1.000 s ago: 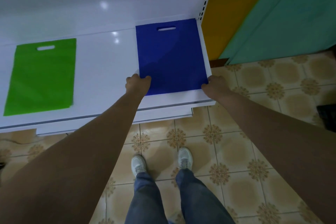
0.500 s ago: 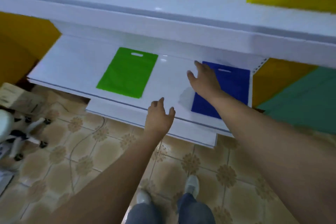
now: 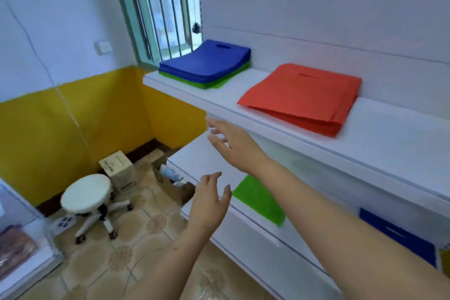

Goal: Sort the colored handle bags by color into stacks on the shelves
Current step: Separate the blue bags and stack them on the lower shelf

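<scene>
- a person's right hand (image 3: 233,146) is reaching out in front of the upper shelf (image 3: 365,139), its grip open with fingers spread, holding nothing.
- the left hand (image 3: 209,204) is hovering nearer, by the edge of the lower shelf (image 3: 202,161), its grip also open and empty.
- a mixed stack of blue bags (image 3: 207,61) over green ones is sitting at the far left end of the upper shelf, beside the window (image 3: 168,7).
- a stack of red bags (image 3: 304,97) is lying to its right, well apart.
- a single green bag (image 3: 260,200) and a blue bag (image 3: 399,236) are lying flat on the lower shelf, apart.
- a white stool (image 3: 85,192) is standing on the tiled floor at left.
</scene>
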Action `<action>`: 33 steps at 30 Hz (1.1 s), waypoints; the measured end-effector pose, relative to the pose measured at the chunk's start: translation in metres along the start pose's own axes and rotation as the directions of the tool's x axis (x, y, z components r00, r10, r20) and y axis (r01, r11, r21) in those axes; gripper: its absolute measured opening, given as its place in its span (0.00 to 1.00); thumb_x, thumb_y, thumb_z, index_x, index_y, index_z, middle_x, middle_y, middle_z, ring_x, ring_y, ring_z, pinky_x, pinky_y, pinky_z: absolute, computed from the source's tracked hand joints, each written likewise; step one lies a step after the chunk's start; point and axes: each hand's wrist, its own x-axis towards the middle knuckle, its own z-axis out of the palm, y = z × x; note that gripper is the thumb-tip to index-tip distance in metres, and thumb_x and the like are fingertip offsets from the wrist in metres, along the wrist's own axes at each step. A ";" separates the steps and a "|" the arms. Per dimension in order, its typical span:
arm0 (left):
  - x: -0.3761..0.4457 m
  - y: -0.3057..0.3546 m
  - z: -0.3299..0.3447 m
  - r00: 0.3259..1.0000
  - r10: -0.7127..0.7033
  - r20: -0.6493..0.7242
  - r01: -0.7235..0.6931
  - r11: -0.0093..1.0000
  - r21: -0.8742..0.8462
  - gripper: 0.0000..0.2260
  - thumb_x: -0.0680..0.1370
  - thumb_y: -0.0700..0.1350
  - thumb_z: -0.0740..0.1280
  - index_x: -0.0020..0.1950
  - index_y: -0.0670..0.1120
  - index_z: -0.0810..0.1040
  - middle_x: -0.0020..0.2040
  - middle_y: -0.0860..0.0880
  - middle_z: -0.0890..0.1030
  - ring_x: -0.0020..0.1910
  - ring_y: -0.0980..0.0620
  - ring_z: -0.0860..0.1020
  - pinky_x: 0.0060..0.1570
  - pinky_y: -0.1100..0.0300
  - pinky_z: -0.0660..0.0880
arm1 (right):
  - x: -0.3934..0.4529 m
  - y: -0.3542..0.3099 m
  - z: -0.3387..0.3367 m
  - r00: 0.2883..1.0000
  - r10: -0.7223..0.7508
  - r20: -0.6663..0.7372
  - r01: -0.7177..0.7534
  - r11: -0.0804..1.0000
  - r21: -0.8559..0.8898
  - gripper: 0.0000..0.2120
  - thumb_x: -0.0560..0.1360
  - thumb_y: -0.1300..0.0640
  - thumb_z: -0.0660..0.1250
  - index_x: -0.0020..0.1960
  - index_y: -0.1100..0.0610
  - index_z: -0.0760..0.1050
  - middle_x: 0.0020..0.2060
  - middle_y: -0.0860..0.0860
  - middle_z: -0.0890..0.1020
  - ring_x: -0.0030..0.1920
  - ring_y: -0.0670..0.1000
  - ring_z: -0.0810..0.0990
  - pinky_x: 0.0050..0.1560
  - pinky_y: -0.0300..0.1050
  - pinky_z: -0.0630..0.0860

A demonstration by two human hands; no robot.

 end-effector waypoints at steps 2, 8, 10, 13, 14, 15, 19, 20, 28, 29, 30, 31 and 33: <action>0.024 0.001 -0.032 0.997 0.024 -0.073 -0.025 1.000 -0.010 0.21 0.81 0.54 0.60 0.73 0.49 0.67 0.68 0.49 0.70 0.68 0.50 0.68 0.66 0.52 0.68 | 0.028 -0.021 -0.012 0.994 -0.021 -0.107 0.028 0.997 0.067 0.23 0.81 0.44 0.56 0.75 0.48 0.63 0.68 0.46 0.74 0.63 0.43 0.74 0.62 0.44 0.74; 0.111 0.016 -0.107 0.970 0.093 -0.223 -0.089 0.996 0.026 0.20 0.81 0.53 0.60 0.72 0.49 0.68 0.67 0.50 0.71 0.67 0.51 0.68 0.65 0.57 0.66 | 0.106 -0.009 -0.054 0.944 0.080 -0.320 -0.089 0.996 -0.012 0.26 0.81 0.47 0.58 0.77 0.53 0.60 0.73 0.49 0.68 0.71 0.49 0.68 0.70 0.53 0.68; 0.147 0.017 -0.125 0.963 0.100 -0.249 -0.093 0.995 0.040 0.21 0.81 0.54 0.60 0.73 0.49 0.68 0.68 0.49 0.71 0.67 0.50 0.68 0.66 0.54 0.67 | 0.137 0.002 -0.063 0.924 0.127 -0.362 -0.169 0.982 -0.087 0.28 0.81 0.47 0.59 0.77 0.56 0.58 0.74 0.52 0.66 0.72 0.52 0.66 0.71 0.50 0.65; 0.201 0.017 -0.145 0.954 0.105 -0.280 -0.095 0.994 0.050 0.22 0.81 0.55 0.60 0.74 0.48 0.68 0.70 0.48 0.70 0.69 0.49 0.67 0.68 0.52 0.67 | 0.187 0.022 -0.073 0.906 0.202 -0.373 -0.276 0.948 -0.159 0.31 0.81 0.47 0.59 0.78 0.58 0.55 0.75 0.55 0.62 0.74 0.55 0.62 0.70 0.50 0.62; 0.220 0.018 -0.151 0.950 0.107 -0.292 -0.094 0.994 0.057 0.23 0.81 0.55 0.60 0.74 0.48 0.67 0.71 0.47 0.70 0.70 0.49 0.67 0.68 0.52 0.67 | 0.206 0.030 -0.076 0.902 0.227 -0.368 -0.307 0.935 -0.176 0.31 0.80 0.46 0.59 0.78 0.58 0.54 0.75 0.56 0.61 0.74 0.56 0.62 0.70 0.51 0.63; 0.240 0.018 -0.156 0.947 0.106 -0.303 -0.091 0.994 0.065 0.23 0.81 0.56 0.60 0.74 0.48 0.67 0.72 0.47 0.69 0.70 0.48 0.67 0.68 0.52 0.67 | 0.224 0.038 -0.079 0.897 0.249 -0.366 -0.336 0.921 -0.198 0.32 0.80 0.46 0.60 0.78 0.59 0.55 0.75 0.57 0.61 0.73 0.58 0.63 0.69 0.52 0.64; 0.313 0.017 -0.170 0.956 0.069 -0.284 -0.044 0.995 0.092 0.27 0.81 0.60 0.59 0.76 0.48 0.64 0.74 0.48 0.67 0.72 0.48 0.65 0.69 0.50 0.66 | 0.295 0.076 -0.091 0.860 0.382 -0.339 -0.481 0.828 -0.287 0.38 0.78 0.40 0.61 0.78 0.59 0.51 0.76 0.58 0.58 0.73 0.61 0.61 0.68 0.54 0.66; 0.331 0.016 -0.174 0.958 0.063 -0.281 -0.034 0.994 0.106 0.28 0.81 0.60 0.59 0.76 0.47 0.63 0.74 0.48 0.67 0.72 0.48 0.64 0.69 0.50 0.66 | 0.311 0.085 -0.094 0.850 0.411 -0.329 -0.508 0.803 -0.311 0.40 0.77 0.39 0.61 0.79 0.58 0.48 0.76 0.57 0.56 0.73 0.61 0.60 0.67 0.55 0.66; 0.456 -0.020 -0.187 0.973 0.060 -0.225 0.012 0.952 0.306 0.36 0.77 0.66 0.58 0.78 0.46 0.59 0.76 0.47 0.63 0.75 0.47 0.60 0.70 0.50 0.63 | 0.380 0.167 -0.082 0.815 0.534 -0.224 -0.565 0.650 -0.508 0.51 0.73 0.30 0.60 0.79 0.58 0.40 0.79 0.54 0.45 0.78 0.58 0.49 0.75 0.53 0.56; 0.468 -0.027 -0.186 0.980 0.058 -0.188 0.007 0.943 0.332 0.38 0.77 0.68 0.58 0.79 0.46 0.58 0.77 0.47 0.61 0.76 0.47 0.59 0.71 0.50 0.62 | 0.380 0.176 -0.079 0.808 0.556 -0.194 -0.570 0.653 -0.499 0.51 0.73 0.30 0.59 0.79 0.59 0.40 0.79 0.54 0.44 0.78 0.57 0.49 0.76 0.52 0.56; 0.478 -0.035 -0.183 0.988 0.055 -0.147 0.002 0.934 0.358 0.39 0.76 0.69 0.57 0.79 0.47 0.57 0.78 0.47 0.60 0.77 0.47 0.57 0.73 0.49 0.60 | 0.379 0.184 -0.077 0.800 0.570 -0.188 -0.581 0.658 -0.479 0.50 0.73 0.30 0.59 0.79 0.59 0.40 0.79 0.53 0.43 0.78 0.56 0.50 0.75 0.50 0.57; 0.484 -0.043 -0.180 0.993 0.048 -0.105 -0.005 0.925 0.380 0.40 0.76 0.70 0.56 0.80 0.47 0.55 0.79 0.48 0.58 0.78 0.47 0.55 0.74 0.48 0.57 | 0.379 0.189 -0.076 0.799 0.565 -0.206 -0.588 0.660 -0.467 0.50 0.73 0.30 0.58 0.79 0.59 0.41 0.79 0.52 0.44 0.78 0.56 0.52 0.74 0.49 0.58; 0.490 -0.059 -0.171 0.999 0.025 -0.043 -0.006 0.918 0.398 0.38 0.76 0.71 0.53 0.80 0.50 0.55 0.80 0.51 0.56 0.79 0.47 0.49 0.76 0.43 0.49 | 0.380 0.190 -0.073 0.806 0.533 -0.259 -0.584 0.643 -0.495 0.47 0.74 0.30 0.57 0.80 0.57 0.45 0.79 0.52 0.47 0.77 0.55 0.56 0.73 0.47 0.60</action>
